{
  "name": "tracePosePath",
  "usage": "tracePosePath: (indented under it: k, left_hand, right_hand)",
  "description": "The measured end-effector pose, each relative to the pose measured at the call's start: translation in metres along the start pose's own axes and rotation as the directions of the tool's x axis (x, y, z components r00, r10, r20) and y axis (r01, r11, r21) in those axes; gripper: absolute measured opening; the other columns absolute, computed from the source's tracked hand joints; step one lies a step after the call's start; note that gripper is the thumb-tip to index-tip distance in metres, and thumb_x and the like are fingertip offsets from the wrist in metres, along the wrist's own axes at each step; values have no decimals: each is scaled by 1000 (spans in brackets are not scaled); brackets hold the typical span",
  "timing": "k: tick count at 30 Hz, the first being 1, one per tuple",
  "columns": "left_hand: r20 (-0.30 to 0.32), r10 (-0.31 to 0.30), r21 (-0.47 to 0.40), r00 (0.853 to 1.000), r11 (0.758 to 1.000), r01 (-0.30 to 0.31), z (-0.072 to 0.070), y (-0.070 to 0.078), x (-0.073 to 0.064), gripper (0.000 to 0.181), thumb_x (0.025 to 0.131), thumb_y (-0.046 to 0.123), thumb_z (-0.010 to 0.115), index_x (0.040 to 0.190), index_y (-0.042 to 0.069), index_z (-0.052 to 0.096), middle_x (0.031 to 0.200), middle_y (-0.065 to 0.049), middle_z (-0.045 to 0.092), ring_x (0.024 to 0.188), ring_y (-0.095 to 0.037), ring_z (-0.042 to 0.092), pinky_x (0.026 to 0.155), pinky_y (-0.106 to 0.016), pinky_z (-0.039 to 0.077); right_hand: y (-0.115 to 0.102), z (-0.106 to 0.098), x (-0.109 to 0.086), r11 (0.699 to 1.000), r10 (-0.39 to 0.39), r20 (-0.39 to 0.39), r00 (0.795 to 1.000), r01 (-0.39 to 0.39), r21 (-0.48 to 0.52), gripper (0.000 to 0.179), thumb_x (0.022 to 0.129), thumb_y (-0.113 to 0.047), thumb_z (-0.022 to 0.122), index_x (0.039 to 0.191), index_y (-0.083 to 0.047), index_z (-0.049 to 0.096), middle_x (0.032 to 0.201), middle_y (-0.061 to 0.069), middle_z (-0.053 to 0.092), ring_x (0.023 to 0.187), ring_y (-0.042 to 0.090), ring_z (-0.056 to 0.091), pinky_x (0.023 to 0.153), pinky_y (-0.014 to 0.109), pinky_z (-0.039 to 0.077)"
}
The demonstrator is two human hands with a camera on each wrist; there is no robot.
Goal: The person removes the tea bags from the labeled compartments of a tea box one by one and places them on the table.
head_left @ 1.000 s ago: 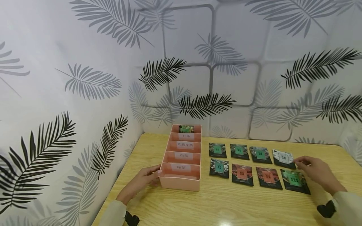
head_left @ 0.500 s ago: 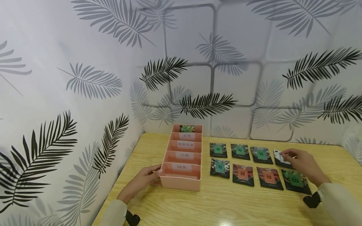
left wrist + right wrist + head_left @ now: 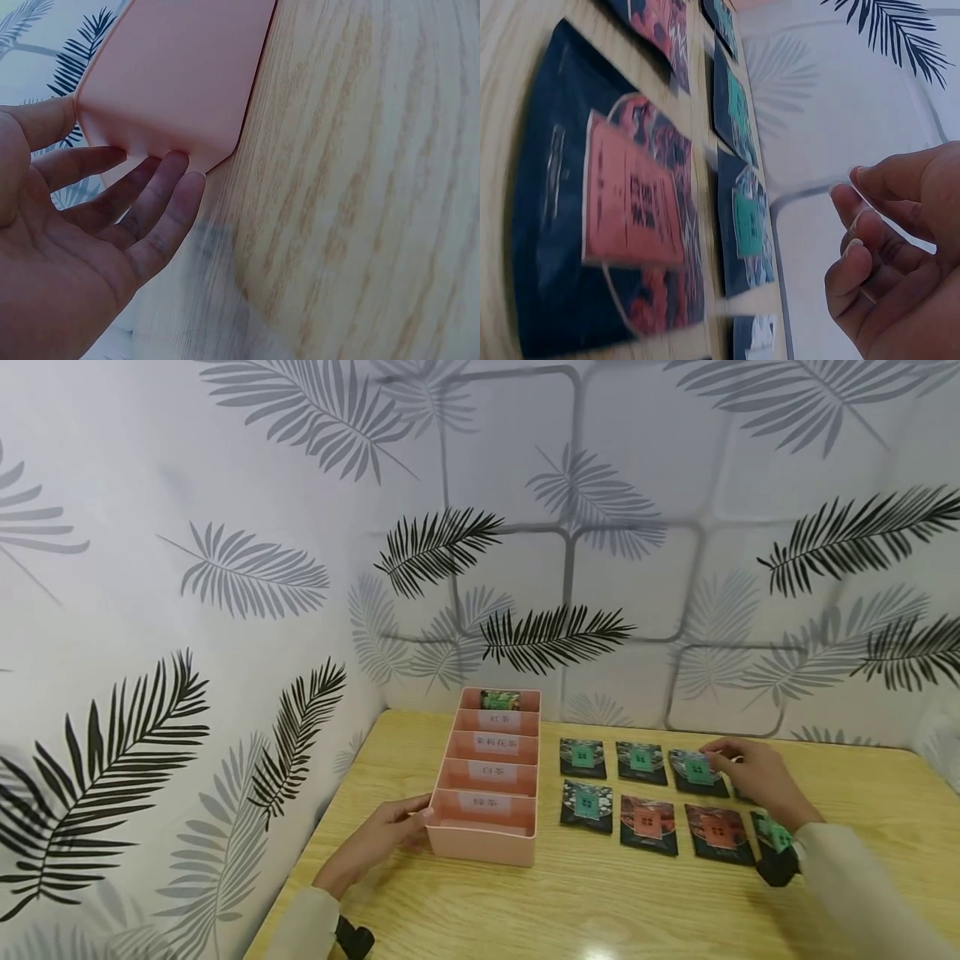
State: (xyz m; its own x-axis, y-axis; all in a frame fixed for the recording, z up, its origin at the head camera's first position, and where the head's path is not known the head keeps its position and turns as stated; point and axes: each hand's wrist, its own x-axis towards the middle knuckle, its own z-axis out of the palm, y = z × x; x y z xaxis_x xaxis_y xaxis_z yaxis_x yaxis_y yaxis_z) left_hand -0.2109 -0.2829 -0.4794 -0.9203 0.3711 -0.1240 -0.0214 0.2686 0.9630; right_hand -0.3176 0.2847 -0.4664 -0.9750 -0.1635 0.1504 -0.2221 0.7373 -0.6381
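Note:
A pink divided box (image 3: 482, 846) with labelled compartments stands on the table. At its front left corner my left hand (image 3: 384, 839) holds it, thumb on the rim and fingertips against the outer wall (image 3: 172, 82). My right hand (image 3: 765, 781) hovers over the right end of the back row of tea packets, its fingers loosely curled with nothing between them. Beside its fingertips lies a green-labelled tea packet (image 3: 697, 772). A white-patterned packet (image 3: 754, 337) is mostly hidden under the hand in the head view. The sleeve partly covers a bright green packet (image 3: 776, 839).
Two more green-labelled packets (image 3: 582, 758) continue the back row leftward. In the front row lie a teal-labelled packet (image 3: 587, 806) and two red-labelled packets (image 3: 648, 824). A green packet (image 3: 499, 700) sits in the box's rear compartment. A leaf-patterned backdrop (image 3: 615, 568) rises behind the table.
My right hand has moved left, from the right side of the white-patterned packet across it to the green-labelled one. My left hand stays at the box corner.

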Motion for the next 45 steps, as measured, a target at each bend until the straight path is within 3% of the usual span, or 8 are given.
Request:
tracePosePath:
  k: [5, 10, 23, 33, 40, 45]
  left_hand:
    - [-6, 9, 20, 1000, 1000, -9, -1, 3, -2, 58, 99, 42, 48, 149, 15, 35, 148, -9, 38, 120, -25, 53, 92, -46, 49]
    - [-17, 21, 25, 1000, 999, -20, -3, 4, -3, 56, 100, 41, 48, 148, 15, 36, 147, -8, 40, 120, -25, 53, 93, -47, 48]
    - [-24, 21, 30, 999, 999, -21, -7, 3, -7, 57, 100, 41, 47, 149, 14, 35, 148, -8, 38, 123, -26, 50, 93, -46, 48]
    - [-11, 26, 14, 1000, 1000, -26, -3, 0, -6, 54, 100, 38, 49, 148, 17, 37, 145, -7, 43, 118, -23, 54, 91, -47, 49]
    - [-7, 28, 17, 1000, 999, -28, -2, -2, -2, 52, 100, 38, 49, 147, 20, 38, 144, -6, 44, 119, -22, 54, 90, -46, 50]
    - [-7, 32, 10, 999, 999, -32, -1, -1, -3, 51, 100, 36, 50, 147, 20, 39, 143, -6, 46, 118, -22, 54, 91, -46, 50]
  right_hand:
    - [-11, 10, 10, 999, -29, 13, 1000, 28, 31, 40, 99, -41, 49, 121, -9, 61, 106, 15, 62, 80, 32, 59, 56, 36, 48]
    - [-27, 18, 24, 998, -50, 10, 999, 49, 34, 38, 99, -42, 48, 120, -12, 62, 111, 13, 62, 90, 32, 57, 61, 38, 48]
    - [-63, 49, 64, 991, -110, 32, 993, 107, 82, 32, 100, -36, 50, 118, -13, 63, 103, 13, 65, 89, 34, 60, 63, 38, 50]
    - [-92, 80, 87, 982, -157, 10, 987, 156, 104, 25, 98, -32, 55, 114, -16, 64, 102, 7, 65, 89, 27, 61, 66, 37, 52]
    - [-110, 99, 101, 969, -201, 19, 979, 196, 151, 18, 97, -22, 57, 112, -14, 64, 105, 10, 64, 75, 34, 61, 57, 36, 51]
    - [-122, 113, 113, 965, -215, 4, 977, 212, 155, 19, 98, -26, 56, 111, -14, 64, 103, 8, 64, 78, 32, 61, 57, 34, 51]
